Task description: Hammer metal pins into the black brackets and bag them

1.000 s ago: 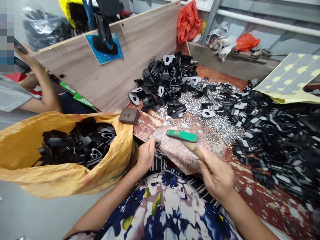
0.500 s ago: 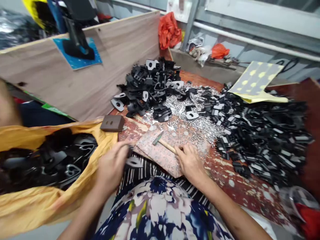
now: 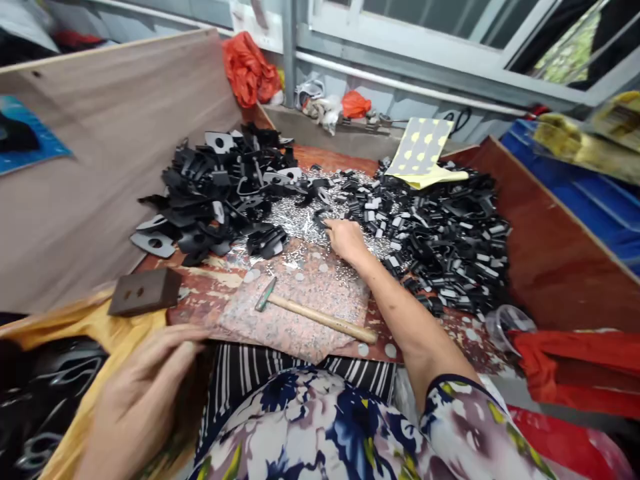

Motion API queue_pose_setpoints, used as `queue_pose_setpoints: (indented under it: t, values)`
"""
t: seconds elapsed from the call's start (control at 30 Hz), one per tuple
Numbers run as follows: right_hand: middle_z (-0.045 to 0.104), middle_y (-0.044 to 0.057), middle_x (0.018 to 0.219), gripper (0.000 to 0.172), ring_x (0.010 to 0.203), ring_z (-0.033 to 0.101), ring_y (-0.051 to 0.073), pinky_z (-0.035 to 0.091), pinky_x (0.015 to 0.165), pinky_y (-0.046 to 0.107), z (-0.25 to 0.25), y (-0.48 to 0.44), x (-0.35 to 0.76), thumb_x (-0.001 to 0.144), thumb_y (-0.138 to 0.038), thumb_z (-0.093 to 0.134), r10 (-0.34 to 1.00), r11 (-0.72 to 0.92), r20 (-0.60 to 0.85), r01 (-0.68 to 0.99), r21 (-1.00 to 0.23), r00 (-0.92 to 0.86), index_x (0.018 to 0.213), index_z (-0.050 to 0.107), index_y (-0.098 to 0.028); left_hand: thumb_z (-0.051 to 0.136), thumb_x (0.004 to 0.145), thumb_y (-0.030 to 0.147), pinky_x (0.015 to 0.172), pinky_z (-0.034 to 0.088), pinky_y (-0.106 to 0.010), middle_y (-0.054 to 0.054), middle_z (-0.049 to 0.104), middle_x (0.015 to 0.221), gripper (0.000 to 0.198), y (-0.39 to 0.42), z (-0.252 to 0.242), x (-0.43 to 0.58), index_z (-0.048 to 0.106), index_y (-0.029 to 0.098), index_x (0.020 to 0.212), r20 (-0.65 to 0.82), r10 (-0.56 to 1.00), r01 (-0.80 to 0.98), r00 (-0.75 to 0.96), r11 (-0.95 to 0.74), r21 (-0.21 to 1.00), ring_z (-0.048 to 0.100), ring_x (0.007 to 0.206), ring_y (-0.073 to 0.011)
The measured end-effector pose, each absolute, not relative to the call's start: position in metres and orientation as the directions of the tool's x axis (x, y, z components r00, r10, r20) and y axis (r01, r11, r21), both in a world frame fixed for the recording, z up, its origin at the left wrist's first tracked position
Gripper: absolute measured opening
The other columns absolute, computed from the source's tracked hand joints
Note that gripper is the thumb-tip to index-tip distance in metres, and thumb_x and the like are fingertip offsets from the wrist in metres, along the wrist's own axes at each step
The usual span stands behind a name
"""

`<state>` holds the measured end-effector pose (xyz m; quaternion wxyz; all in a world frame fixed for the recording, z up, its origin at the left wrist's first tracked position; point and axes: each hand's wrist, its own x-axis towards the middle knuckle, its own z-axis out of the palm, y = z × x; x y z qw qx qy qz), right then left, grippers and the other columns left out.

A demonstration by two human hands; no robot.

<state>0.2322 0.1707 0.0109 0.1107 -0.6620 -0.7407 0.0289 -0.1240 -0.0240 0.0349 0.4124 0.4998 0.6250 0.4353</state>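
My right hand (image 3: 346, 241) reaches forward over the table, its fingers curled down into the heap of small silver pieces (image 3: 295, 220), beside small black clips (image 3: 440, 227). What its fingertips hold is hidden. My left hand (image 3: 137, 400) hovers low at the left with fingers spread and nothing in it, above the rim of the yellow bag (image 3: 95, 327) of black parts. A wooden-handled hammer (image 3: 320, 317) lies loose on the speckled stone slab (image 3: 300, 333) in front of me.
A large pile of black plastic parts (image 3: 215, 187) lies against the wooden board (image 3: 100, 167) at the left. A brown block with two holes (image 3: 145, 291) sits near the bag. A yellow dotted sheet (image 3: 423, 153), orange bags (image 3: 250, 67) and red cloth (image 3: 565, 360) surround the table.
My right hand let go of the hammer, which now lies on the slab, and reached forward into the silver pieces. My left hand drew back and opened. The view swung to the right.
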Motion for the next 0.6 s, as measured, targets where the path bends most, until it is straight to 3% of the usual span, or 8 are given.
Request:
queue_pose_setpoints:
  t: [0.1, 0.2, 0.3, 0.37, 0.43, 0.47, 0.53, 0.6]
  values:
    - [0.073, 0.000, 0.127, 0.035, 0.116, 0.063, 0.019, 0.037, 0.110, 0.046, 0.015, 0.135, 0.228, 0.105, -0.020, 0.044, 0.959, 0.234, 0.215, 0.941, -0.246, -0.182, 0.128, 0.067, -0.032, 0.082, 0.076, 0.053, 0.077, 0.060, -0.034, -0.007, 0.077, 0.102, 0.046, -0.003, 0.016, -0.075, 0.075, 0.022, 0.111, -0.327, 0.945, -0.041, 0.019, 0.328, 0.944, 0.068, 0.089, -0.0260]
    - [0.074, -0.009, 0.125, 0.040, 0.117, 0.064, 0.011, 0.034, 0.118, 0.044, 0.014, 0.073, 0.208, 0.104, -0.013, 0.041, 0.784, 0.616, 0.341, 0.715, -0.330, -0.518, 0.122, 0.068, -0.038, 0.082, 0.077, 0.053, 0.066, 0.060, -0.032, -0.011, 0.075, 0.115, 0.066, 0.009, 0.011, -0.039, 0.064, 0.026, 0.134, -0.433, 0.881, -0.304, 0.192, 0.473, 0.827, 0.070, 0.085, -0.0242]
    - [0.073, -0.005, 0.128, 0.033, 0.122, 0.062, 0.013, 0.030, 0.123, 0.043, 0.012, 0.025, 0.201, 0.102, -0.016, 0.048, 0.606, 0.794, 0.339, 0.522, -0.311, -0.720, 0.122, 0.069, -0.032, 0.086, 0.074, 0.051, 0.055, 0.056, -0.027, -0.011, 0.074, 0.111, 0.052, 0.012, 0.010, -0.023, 0.076, 0.021, 0.114, -0.488, 0.821, -0.312, 0.296, 0.566, 0.763, 0.066, 0.077, -0.0205]
    - [0.070, -0.003, 0.134, 0.037, 0.124, 0.061, 0.014, 0.037, 0.118, 0.040, 0.014, 0.016, 0.222, 0.101, -0.014, 0.047, 0.675, 0.737, 0.302, 0.594, -0.321, -0.674, 0.126, 0.067, -0.031, 0.089, 0.072, 0.046, 0.053, 0.052, -0.024, -0.008, 0.074, 0.097, 0.040, 0.012, 0.009, -0.020, 0.080, 0.017, 0.098, -0.511, 0.786, -0.256, 0.348, 0.604, 0.755, 0.061, 0.069, -0.0161]
    - [0.070, -0.001, 0.134, 0.048, 0.119, 0.062, 0.014, 0.047, 0.107, 0.037, 0.017, 0.024, 0.261, 0.099, -0.006, 0.040, 0.829, 0.556, 0.266, 0.770, -0.313, -0.491, 0.132, 0.064, -0.031, 0.089, 0.073, 0.046, 0.059, 0.053, -0.024, -0.005, 0.072, 0.087, 0.037, 0.009, 0.007, -0.019, 0.080, 0.017, 0.094, -0.520, 0.773, -0.235, 0.365, 0.616, 0.752, 0.059, 0.068, -0.0148]
    - [0.071, 0.005, 0.130, 0.052, 0.116, 0.062, 0.018, 0.049, 0.102, 0.040, 0.018, 0.031, 0.283, 0.098, -0.002, 0.034, 0.888, 0.445, 0.264, 0.845, -0.297, -0.375, 0.136, 0.062, -0.024, 0.088, 0.073, 0.047, 0.064, 0.055, -0.025, -0.005, 0.072, 0.088, 0.037, 0.008, 0.007, -0.019, 0.081, 0.018, 0.095, -0.526, 0.771, -0.238, 0.357, 0.620, 0.747, 0.060, 0.071, -0.0155]
    - [0.073, 0.009, 0.119, 0.047, 0.107, 0.061, 0.022, 0.048, 0.095, 0.037, 0.017, 0.046, 0.325, 0.098, -0.004, 0.038, 0.985, 0.122, 0.132, 0.989, -0.082, -0.111, 0.134, 0.064, -0.021, 0.089, 0.073, 0.046, 0.076, 0.056, -0.027, -0.006, 0.074, 0.097, 0.038, 0.005, 0.007, -0.019, 0.081, 0.020, 0.098, -0.555, 0.762, -0.230, 0.332, 0.637, 0.736, 0.064, 0.082, -0.0182]
    - [0.073, 0.012, 0.105, 0.040, 0.100, 0.058, 0.024, 0.047, 0.087, 0.034, 0.011, 0.054, 0.352, 0.097, -0.006, 0.043, 0.997, 0.020, 0.071, 1.000, 0.013, -0.021, 0.127, 0.068, -0.018, 0.089, 0.073, 0.044, 0.079, 0.055, -0.026, -0.007, 0.073, 0.106, 0.037, 0.003, 0.008, -0.018, 0.080, 0.020, 0.100, -0.579, 0.746, -0.179, 0.328, 0.651, 0.738, 0.064, 0.089, -0.0193]
